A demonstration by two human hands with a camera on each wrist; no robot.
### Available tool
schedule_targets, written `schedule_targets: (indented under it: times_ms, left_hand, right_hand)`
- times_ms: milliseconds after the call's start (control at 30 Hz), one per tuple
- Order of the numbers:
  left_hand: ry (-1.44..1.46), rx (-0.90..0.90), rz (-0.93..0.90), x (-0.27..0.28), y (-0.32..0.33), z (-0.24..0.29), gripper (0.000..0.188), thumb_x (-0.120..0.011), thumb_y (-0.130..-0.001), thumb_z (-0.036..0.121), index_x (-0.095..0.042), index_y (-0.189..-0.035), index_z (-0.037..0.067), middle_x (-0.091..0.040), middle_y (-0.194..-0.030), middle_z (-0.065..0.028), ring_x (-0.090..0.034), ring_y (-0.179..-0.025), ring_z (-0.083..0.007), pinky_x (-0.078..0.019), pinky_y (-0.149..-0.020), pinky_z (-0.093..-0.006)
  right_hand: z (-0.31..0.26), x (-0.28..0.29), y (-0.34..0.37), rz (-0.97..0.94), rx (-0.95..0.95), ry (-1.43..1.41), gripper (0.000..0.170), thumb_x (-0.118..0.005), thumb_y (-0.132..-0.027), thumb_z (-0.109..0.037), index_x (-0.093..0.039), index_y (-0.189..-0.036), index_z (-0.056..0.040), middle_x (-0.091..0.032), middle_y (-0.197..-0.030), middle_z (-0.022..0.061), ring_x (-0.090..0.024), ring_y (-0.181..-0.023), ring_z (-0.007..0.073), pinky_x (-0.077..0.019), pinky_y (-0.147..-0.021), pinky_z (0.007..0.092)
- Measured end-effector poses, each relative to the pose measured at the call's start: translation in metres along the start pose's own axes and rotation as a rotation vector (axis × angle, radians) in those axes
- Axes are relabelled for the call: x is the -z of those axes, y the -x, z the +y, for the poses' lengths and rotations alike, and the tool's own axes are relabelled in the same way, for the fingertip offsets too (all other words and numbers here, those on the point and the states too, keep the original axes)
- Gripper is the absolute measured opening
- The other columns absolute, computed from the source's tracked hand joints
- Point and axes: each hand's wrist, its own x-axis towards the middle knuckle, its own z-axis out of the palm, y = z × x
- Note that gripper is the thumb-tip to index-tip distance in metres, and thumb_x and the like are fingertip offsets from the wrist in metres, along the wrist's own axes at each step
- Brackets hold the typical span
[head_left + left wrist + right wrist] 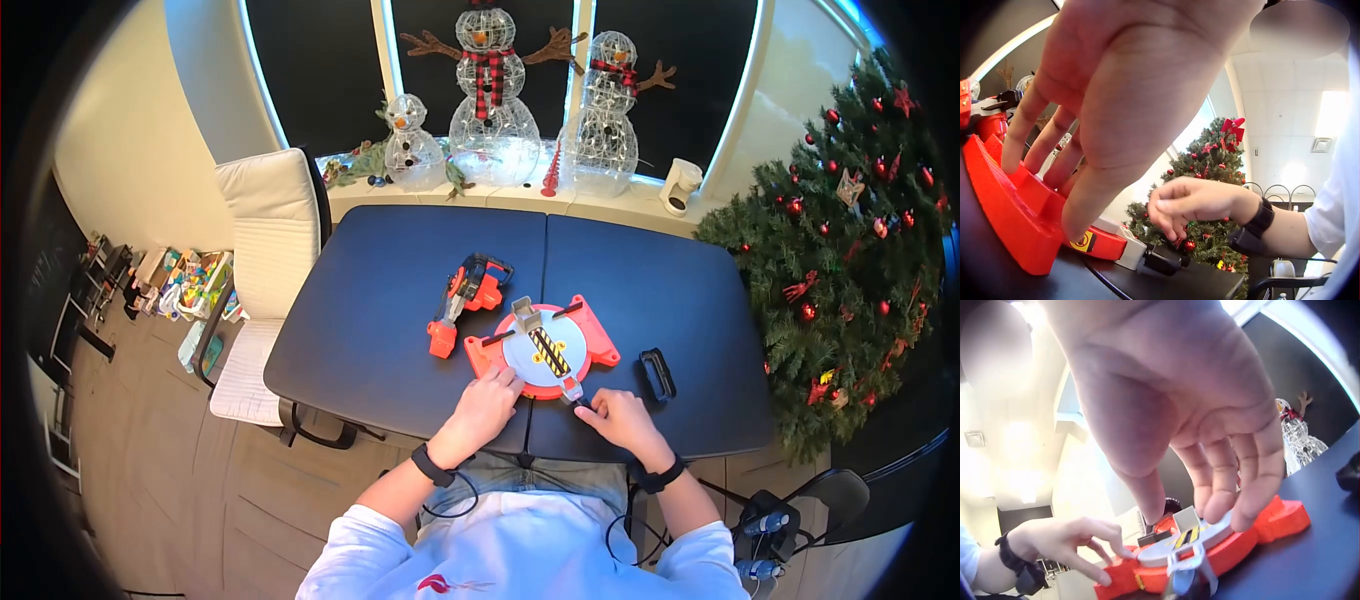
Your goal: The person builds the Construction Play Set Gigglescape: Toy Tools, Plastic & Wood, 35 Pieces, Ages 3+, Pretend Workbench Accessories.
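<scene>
A toy miter saw base (597, 335) in red, with a round grey turntable (515, 352) and a yellow-and-black striped strip (548, 352), lies on the dark table. My left hand (485, 405) rests its fingertips and thumb on the base's near left part; its fingers (1019, 134) are fairly straight. From the front of the turntable sticks a grey arm with a black knob (1163, 259). My right hand (622, 418) is above this knob, fingers (1213, 481) loosely bent and nothing between them. The red saw head (465, 295) lies separately beyond the base, to its left.
A black oblong handle-like piece (656, 375) lies right of the base. A seam crosses the table (380, 270). A white chair (265, 260) stands at the left, and a decorated Christmas tree (830, 270) at the right. Wire snowmen (493, 130) stand behind the table.
</scene>
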Motion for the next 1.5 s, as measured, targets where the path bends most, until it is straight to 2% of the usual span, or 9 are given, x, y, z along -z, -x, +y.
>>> schedule_targets:
  times_ms: [167,233,467,533,633,733,933,1133,1500]
  left_hand:
    - [-0.013,0.024,-0.041,0.004,0.001,0.004,0.049,-0.088,-0.073,0.016,-0.067,-0.116,0.003,-0.066,-0.116,-0.0124,-0.062,-0.111,-0.0313,-0.0556,-0.095,-0.0404]
    - [-0.020,0.017,-0.037,0.004,0.002,0.005,0.048,-0.087,-0.075,0.014,-0.067,-0.116,0.002,-0.066,-0.118,-0.0118,-0.063,-0.114,-0.0303,-0.0588,-0.092,-0.0406]
    - [-0.001,0.011,-0.013,0.006,0.004,0.006,0.048,-0.087,-0.076,0.012,-0.067,-0.118,0.001,-0.066,-0.120,-0.0128,-0.063,-0.115,-0.0308,-0.0597,-0.092,-0.0407]
    - [0.012,0.016,-0.016,0.004,0.005,0.005,0.051,-0.087,-0.076,0.014,-0.066,-0.121,0.001,-0.065,-0.117,-0.0134,-0.062,-0.112,-0.0324,-0.0558,-0.096,-0.0409]
    - [0.018,0.008,-0.008,0.003,0.005,0.004,0.053,-0.087,-0.076,0.015,-0.066,-0.122,0.001,-0.065,-0.116,-0.0138,-0.061,-0.110,-0.0332,-0.0538,-0.097,-0.0409]
    - [0.023,0.005,-0.009,0.003,0.005,0.004,0.052,-0.087,-0.076,0.015,-0.066,-0.122,0.001,-0.065,-0.116,-0.0139,-0.061,-0.109,-0.0330,-0.0538,-0.096,-0.0409]
    - [0.045,0.000,0.003,0.007,0.003,0.004,0.051,-0.086,-0.077,0.015,-0.066,-0.121,0.000,-0.065,-0.115,-0.0137,-0.061,-0.108,-0.0325,-0.0538,-0.095,-0.0404]
    - [0.023,-0.001,-0.002,0.003,0.003,0.003,0.050,-0.085,-0.077,0.017,-0.066,-0.120,0.000,-0.065,-0.115,-0.0135,-0.061,-0.108,-0.0319,-0.0539,-0.095,-0.0401]
    - [0.016,0.006,0.005,0.003,0.005,0.005,0.049,-0.085,-0.078,0.018,-0.067,-0.120,0.001,-0.065,-0.113,-0.0132,-0.061,-0.107,-0.0315,-0.0538,-0.095,-0.0399]
  right_hand:
    - [0.004,-0.027,0.010,0.114,-0.010,-0.061,0.041,-0.074,-0.097,-0.043,-0.068,-0.091,-0.0033,-0.068,-0.082,0.0120,-0.069,-0.078,0.0350,-0.0529,-0.069,0.0464]
    - [0.007,-0.028,0.010,0.119,0.009,-0.074,0.040,-0.073,-0.098,-0.043,-0.067,-0.094,-0.0028,-0.067,-0.086,0.0129,-0.068,-0.080,0.0351,-0.0530,-0.071,0.0464]
    - [0.015,-0.036,0.016,0.208,0.143,-0.135,0.042,-0.078,-0.094,-0.040,-0.063,-0.101,-0.0025,-0.066,-0.086,0.0123,-0.067,-0.080,0.0355,-0.0531,-0.073,0.0473]
    - [0.013,-0.039,0.016,0.262,0.183,-0.140,0.042,-0.081,-0.093,-0.038,-0.060,-0.102,-0.0025,-0.065,-0.085,0.0121,-0.066,-0.080,0.0359,-0.0529,-0.072,0.0472]
    - [0.015,-0.041,0.017,0.249,0.118,-0.145,0.042,-0.083,-0.091,-0.035,-0.057,-0.098,-0.0033,-0.064,-0.082,0.0118,-0.066,-0.078,0.0359,-0.0522,-0.070,0.0472]
    - [0.017,-0.043,0.017,0.233,0.129,-0.106,0.043,-0.084,-0.090,-0.035,-0.054,-0.093,-0.0040,-0.063,-0.081,0.0121,-0.066,-0.077,0.0359,-0.0513,-0.068,0.0468]
    - [0.016,-0.038,0.014,0.262,0.165,-0.126,0.044,-0.085,-0.089,-0.038,-0.057,-0.087,-0.0037,-0.063,-0.075,0.0120,-0.065,-0.067,0.0331,-0.0488,-0.060,0.0429]
    - [0.015,-0.035,0.013,0.229,0.115,-0.127,0.046,-0.085,-0.089,-0.040,-0.057,-0.087,-0.0045,-0.061,-0.069,0.0094,-0.063,-0.062,0.0309,-0.0481,-0.057,0.0409]
    - [0.018,-0.039,0.014,0.245,0.156,-0.120,0.045,-0.083,-0.091,-0.041,-0.056,-0.088,-0.0048,-0.060,-0.068,0.0096,-0.063,-0.063,0.0323,-0.0473,-0.057,0.0428]
